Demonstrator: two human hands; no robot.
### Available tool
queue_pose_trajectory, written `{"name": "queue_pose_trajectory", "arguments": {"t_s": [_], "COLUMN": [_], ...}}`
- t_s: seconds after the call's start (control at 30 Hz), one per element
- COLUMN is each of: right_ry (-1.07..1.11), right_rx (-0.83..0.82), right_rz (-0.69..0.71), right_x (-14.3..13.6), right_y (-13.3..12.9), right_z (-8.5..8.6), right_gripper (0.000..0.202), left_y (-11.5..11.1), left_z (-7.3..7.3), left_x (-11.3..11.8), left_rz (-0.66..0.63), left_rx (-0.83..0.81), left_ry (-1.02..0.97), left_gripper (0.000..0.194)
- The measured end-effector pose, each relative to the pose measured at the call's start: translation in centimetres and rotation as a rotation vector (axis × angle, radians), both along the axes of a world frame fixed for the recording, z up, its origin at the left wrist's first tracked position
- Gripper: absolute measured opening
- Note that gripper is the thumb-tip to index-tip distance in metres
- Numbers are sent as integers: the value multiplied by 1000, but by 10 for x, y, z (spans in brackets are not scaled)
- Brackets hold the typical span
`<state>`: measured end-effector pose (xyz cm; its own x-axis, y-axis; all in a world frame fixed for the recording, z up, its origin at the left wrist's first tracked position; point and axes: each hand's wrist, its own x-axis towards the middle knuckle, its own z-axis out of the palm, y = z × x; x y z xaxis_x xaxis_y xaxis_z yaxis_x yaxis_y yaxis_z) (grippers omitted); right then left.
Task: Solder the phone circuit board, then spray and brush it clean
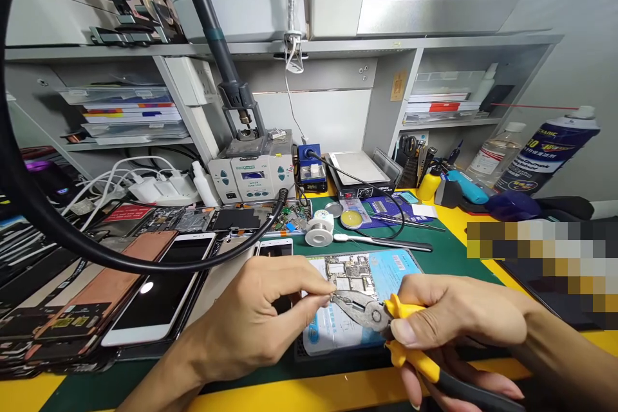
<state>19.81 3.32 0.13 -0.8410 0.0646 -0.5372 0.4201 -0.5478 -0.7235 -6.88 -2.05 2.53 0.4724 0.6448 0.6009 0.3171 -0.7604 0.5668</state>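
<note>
My right hand point(434, 328) is wrapped round the yellow and black handles of a pair of pliers point(371, 315), whose metal jaws point left. At the jaw tips, my left hand point(275, 309) pinches thumb and forefinger together; what lies between those fingertips is too small to make out. Below the jaws lies a blue and white packet point(396, 270). A phone circuit board point(350, 273) rests on it, just behind the pliers.
Phones point(161, 296) and phone parts cover the left side. Behind the packet are a solder spool point(319, 233), a brush point(386, 243) and a yellow paste tin point(351, 219). A soldering station point(255, 177) stands farther back. A black hose point(145, 262) loops across the left.
</note>
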Motion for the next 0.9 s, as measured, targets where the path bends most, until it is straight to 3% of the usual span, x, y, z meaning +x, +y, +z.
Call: {"name": "queue_pose_trajectory", "arguments": {"t_s": [0.4, 0.63, 0.9], "right_ry": [27, 130, 257], "right_rx": [92, 87, 97], "right_rz": [-222, -310, -229], "right_x": [-3, -12, -11], "right_y": [-10, -12, -7], "right_z": [7, 6, -6], "right_gripper": [68, 60, 67], "left_y": [-2, -1, -1], "left_z": [-2, -12, -18], "left_x": [4, 11, 17], "left_rz": [152, 204, 255], "left_rx": [-116, -129, -156], "left_ry": [-75, -96, -195], "left_gripper": [20, 34, 28]}}
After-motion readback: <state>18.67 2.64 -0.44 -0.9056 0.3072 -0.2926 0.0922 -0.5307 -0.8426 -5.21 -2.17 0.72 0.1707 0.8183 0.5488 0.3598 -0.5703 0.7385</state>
